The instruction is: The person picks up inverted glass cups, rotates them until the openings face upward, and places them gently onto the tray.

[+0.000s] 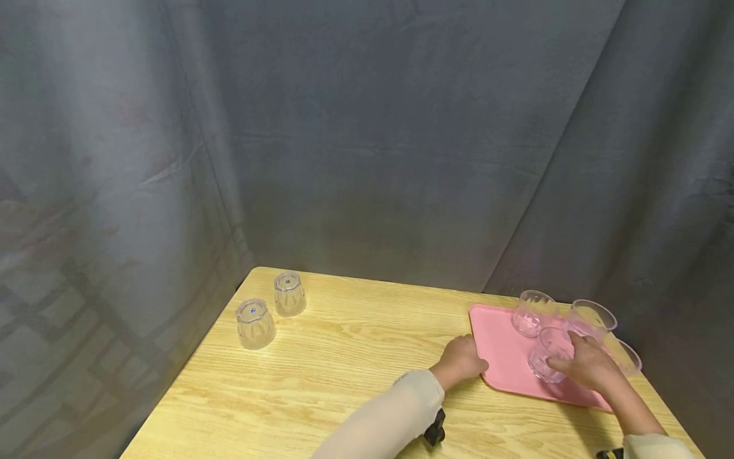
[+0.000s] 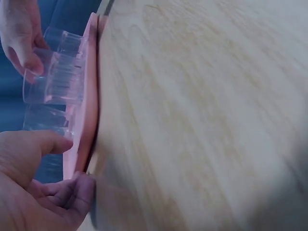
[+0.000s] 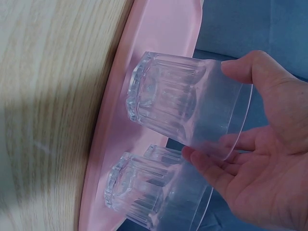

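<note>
On the right of the table lies a pink tray [image 1: 504, 357] with several clear faceted tumblers upright on it. My left hand [image 1: 461, 358] holds the tray's left edge; in the left wrist view its thumb [image 2: 57, 143] is over the rim and the other fingers are curled at the underside. With thumb and fingers around its upper part, my right hand [image 1: 590, 364] grips the front tumbler [image 3: 168, 94], whose base is on or just above the tray. Close beside it is another tumbler [image 3: 139, 187]. Behind stand a tumbler [image 1: 534, 312] and one more [image 1: 590, 319], at the tray's far side.
Two clear tumblers stand upside down at the table's far left, a nearer one [image 1: 255, 325] and a farther one [image 1: 289, 294], with blue marks on their bases. Wooden tabletop [image 1: 344, 344] lies between them and the tray. Grey curtains [image 1: 367, 140] hang behind and at both sides.
</note>
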`<action>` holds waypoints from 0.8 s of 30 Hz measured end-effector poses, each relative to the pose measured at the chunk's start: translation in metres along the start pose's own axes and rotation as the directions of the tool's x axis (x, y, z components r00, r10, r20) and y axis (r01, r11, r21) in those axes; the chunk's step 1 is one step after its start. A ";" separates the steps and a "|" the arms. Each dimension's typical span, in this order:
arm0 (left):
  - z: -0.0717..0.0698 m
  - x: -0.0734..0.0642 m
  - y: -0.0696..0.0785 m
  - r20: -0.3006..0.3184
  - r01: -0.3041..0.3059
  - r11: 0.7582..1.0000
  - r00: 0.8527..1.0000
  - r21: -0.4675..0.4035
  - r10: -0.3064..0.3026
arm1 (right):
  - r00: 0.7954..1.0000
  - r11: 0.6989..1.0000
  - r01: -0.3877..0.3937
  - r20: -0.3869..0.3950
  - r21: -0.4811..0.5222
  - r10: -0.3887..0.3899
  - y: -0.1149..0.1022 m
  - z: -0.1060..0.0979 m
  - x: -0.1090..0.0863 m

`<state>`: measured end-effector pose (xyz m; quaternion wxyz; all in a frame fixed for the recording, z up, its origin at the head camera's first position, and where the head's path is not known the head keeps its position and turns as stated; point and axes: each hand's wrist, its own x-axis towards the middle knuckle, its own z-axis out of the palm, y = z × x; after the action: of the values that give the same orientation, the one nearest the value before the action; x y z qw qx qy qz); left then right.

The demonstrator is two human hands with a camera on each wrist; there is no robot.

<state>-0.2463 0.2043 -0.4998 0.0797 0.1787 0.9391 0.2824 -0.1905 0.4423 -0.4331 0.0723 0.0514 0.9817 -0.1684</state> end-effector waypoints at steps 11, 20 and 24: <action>-0.021 -0.008 -0.004 0.031 -0.067 0.998 0.997 0.010 0.066 | 1.000 1.000 0.016 -0.008 -0.018 -0.016 0.002 0.001 0.001; -0.044 -0.017 -0.017 0.050 -0.072 0.983 0.997 0.168 0.065 | 0.998 0.998 0.044 -0.032 -0.043 -0.046 0.005 0.002 0.003; -0.056 -0.024 -0.021 0.068 -0.090 0.975 0.995 0.201 0.078 | 0.998 0.997 0.058 -0.035 -0.045 -0.060 0.006 0.002 0.003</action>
<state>-0.2446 0.1507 -0.4644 0.0769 0.2339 0.9519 0.1822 -0.1929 0.4480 -0.4373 0.0507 0.0239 0.9874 -0.1480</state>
